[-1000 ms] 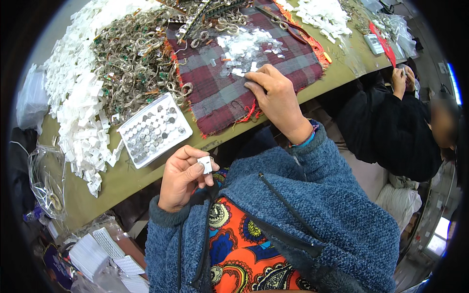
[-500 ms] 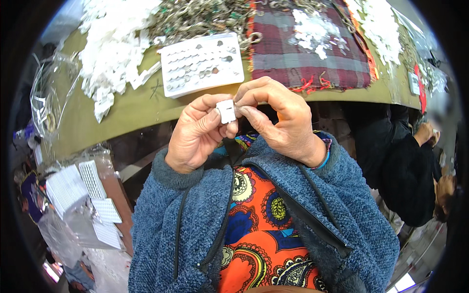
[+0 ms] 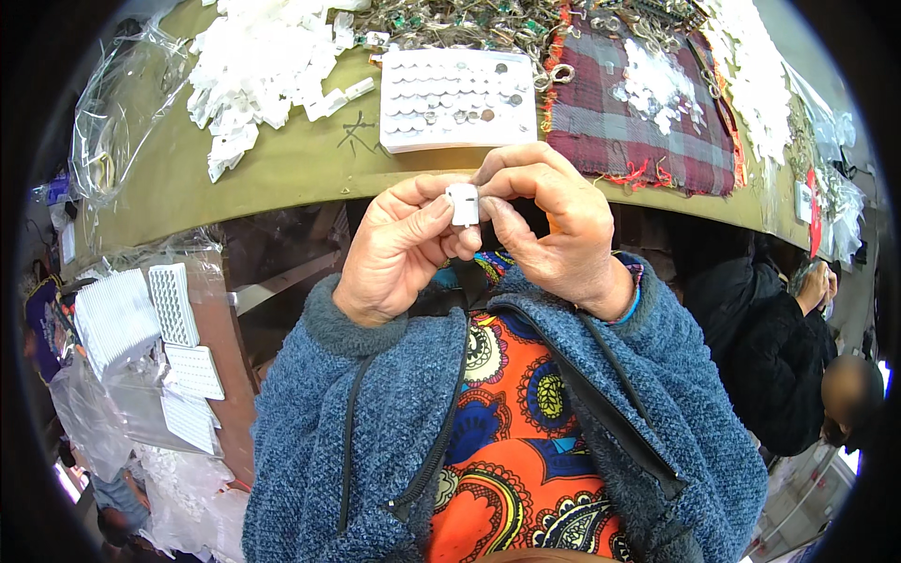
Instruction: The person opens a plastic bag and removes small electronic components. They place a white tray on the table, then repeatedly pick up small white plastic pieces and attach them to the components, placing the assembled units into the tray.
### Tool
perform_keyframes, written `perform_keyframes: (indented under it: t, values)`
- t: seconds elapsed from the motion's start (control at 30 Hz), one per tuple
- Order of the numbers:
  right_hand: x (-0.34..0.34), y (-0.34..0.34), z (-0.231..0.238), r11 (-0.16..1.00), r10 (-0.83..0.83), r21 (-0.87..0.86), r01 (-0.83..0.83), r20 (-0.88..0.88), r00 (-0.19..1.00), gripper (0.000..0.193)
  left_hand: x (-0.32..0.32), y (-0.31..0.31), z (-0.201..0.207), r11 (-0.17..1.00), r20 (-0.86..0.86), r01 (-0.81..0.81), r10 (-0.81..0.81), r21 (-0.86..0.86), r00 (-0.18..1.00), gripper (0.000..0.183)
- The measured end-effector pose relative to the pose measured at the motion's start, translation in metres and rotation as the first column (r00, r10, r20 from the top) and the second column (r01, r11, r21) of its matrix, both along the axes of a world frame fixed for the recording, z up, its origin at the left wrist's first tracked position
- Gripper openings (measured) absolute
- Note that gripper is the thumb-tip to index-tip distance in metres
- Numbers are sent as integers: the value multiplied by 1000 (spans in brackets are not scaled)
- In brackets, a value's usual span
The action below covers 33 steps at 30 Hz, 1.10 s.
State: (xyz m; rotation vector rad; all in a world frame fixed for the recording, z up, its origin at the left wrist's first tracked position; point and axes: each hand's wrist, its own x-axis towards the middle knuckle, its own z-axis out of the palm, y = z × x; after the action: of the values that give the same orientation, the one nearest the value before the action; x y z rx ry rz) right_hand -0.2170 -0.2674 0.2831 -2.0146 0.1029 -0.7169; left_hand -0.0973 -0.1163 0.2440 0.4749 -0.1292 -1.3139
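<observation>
A small white plastic housing (image 3: 463,204) with a dark slot in its face is held up in front of my chest. My left hand (image 3: 394,251) grips it between thumb and fingers from the left. The thumb and fingers of my right hand (image 3: 561,223) are pinched at its right edge; whether they also hold some tiny part is hidden. Just beyond my hands, on the table's near edge, sits a white tray (image 3: 450,143) with rows of small round pieces, a few of them dark or brownish.
A pile of white plastic pieces (image 3: 253,70) covers the table's left. Tangled wires (image 3: 450,23) lie at the back. Small white bits (image 3: 657,89) rest on a plaid cloth (image 3: 601,131). Stacked white trays (image 3: 117,314) stand lower left. Another person (image 3: 770,366) sits at right.
The view has shifted, so the table and tray appear farther right and a little higher. Both hands stay together on the white housing, with only a slight shift of the fingers.
</observation>
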Motion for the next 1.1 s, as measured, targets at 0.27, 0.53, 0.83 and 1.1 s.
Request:
perform_keyframes:
  t: [0.27,0.53,0.83,1.1]
  values:
    - [15,1,-2,982,69,-177,-60,42,997,22,3,3,13,984,147,-79,56,159,988,19]
    - [20,-6,2,998,-45,36,46,-30,999,25,56,20,35,901,732,-431,264,46,628,23]
    - [23,-5,1,998,57,-24,-60,-95,994,20,107,-25,9,621,737,-769,-447,-152,-507,15]
    - [35,-7,6,993,116,21,-115,-98,988,19,126,2,21,545,986,-829,166,-121,-34,20]
